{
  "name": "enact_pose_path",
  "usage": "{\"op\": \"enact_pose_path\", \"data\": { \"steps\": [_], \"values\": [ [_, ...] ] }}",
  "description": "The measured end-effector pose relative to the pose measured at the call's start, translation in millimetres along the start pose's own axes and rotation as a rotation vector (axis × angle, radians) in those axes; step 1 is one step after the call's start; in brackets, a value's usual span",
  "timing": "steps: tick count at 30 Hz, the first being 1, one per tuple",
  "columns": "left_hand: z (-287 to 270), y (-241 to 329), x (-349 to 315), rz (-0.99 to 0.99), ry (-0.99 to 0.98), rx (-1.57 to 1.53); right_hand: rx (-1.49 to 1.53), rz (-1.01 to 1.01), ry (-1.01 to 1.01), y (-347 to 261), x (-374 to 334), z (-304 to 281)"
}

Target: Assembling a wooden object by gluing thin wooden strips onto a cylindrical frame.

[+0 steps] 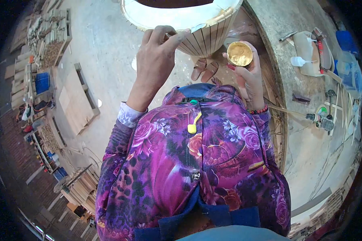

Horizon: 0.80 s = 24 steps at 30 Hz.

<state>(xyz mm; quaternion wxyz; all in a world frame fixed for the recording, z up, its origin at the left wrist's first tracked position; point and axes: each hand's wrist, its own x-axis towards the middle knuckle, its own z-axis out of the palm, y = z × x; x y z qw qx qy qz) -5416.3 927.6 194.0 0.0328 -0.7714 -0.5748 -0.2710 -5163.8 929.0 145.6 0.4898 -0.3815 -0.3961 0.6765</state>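
Note:
A large rounded piece of wooden slats (207,38) with a whitish top surface stands ahead of me, dark gaps running between its slats. At its near rim is my left hand (156,54), its fingers bent and pinched together. By those fingertips a small, thin, pale-bluish piece (197,27) lies against the rim; it seems to be gripped, though its far end is hard to make out. My right hand (251,76) is wrapped around a small round cup (240,54) of yellowish-tan paste, tilted so its inside faces me. The cup is just right of the slatted piece, apart from it.
Sandals (204,70) are on the floor below the slatted piece. To the right lie white squeeze bottles (298,61), a power tool (325,123) and a blue plastic bag (350,72). Wooden boards (77,102) and stacked timber (54,28) are at the left.

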Motion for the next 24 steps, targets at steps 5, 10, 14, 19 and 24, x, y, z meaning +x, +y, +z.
{"op": "enact_pose_path", "data": {
  "steps": [5,10,14,19,24],
  "values": [
    [-3.6,-1.3,-2.4,-0.070,-0.064,-0.253,0.030,0.027,0.035,-4.9,-3.6,3.6],
    [-1.3,11.6,5.3,-0.058,-0.019,-0.123,0.030,0.022,0.032,-8.2,-2.8,2.1],
    [-6.1,15.8,7.6,-0.086,-0.071,-0.239,0.016,0.016,0.028,-7.6,-1.5,-2.6],
    [-1.2,13.6,16.5,-0.057,-0.002,-0.210,-0.015,0.011,0.018,-3.5,2.2,-4.9],
    [-6.5,16.0,15.7,-0.086,-0.121,-0.267,-0.099,-0.023,-0.007,2.9,3.4,-9.1]
  ]
}}
